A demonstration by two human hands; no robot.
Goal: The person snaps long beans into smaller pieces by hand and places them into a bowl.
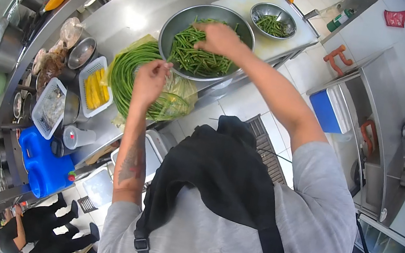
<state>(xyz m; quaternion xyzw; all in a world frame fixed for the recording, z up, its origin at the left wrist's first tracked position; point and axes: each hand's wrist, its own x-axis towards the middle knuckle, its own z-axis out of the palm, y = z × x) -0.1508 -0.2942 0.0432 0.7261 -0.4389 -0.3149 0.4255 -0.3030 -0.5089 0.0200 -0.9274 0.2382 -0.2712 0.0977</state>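
A large metal bowl (251, 28) full of cut green beans (200, 60) stands on the steel counter. My right hand (219, 39) is over the beans inside it, thumb and fingers apart, slightly blurred. Just outside the bowl's left rim, my left hand (150, 81) has its fingertips pinched together; whatever is between them is too small to make out. Beneath and beside that hand, a coiled bundle of long beans (124, 79) lies on a yellowish plastic bag (177, 102). A smaller metal bowl (252, 13) with more cut beans (272, 26) sits on a white cutting board (301, 36).
Left along the counter are a white basket (89, 72) of yellow pieces, another white basket (39, 119), a small metal bowl (81, 53) and a blue plastic container (43, 165). Other people (41, 225) in dark clothes are at lower left. Steel equipment (397, 99) stands at right.
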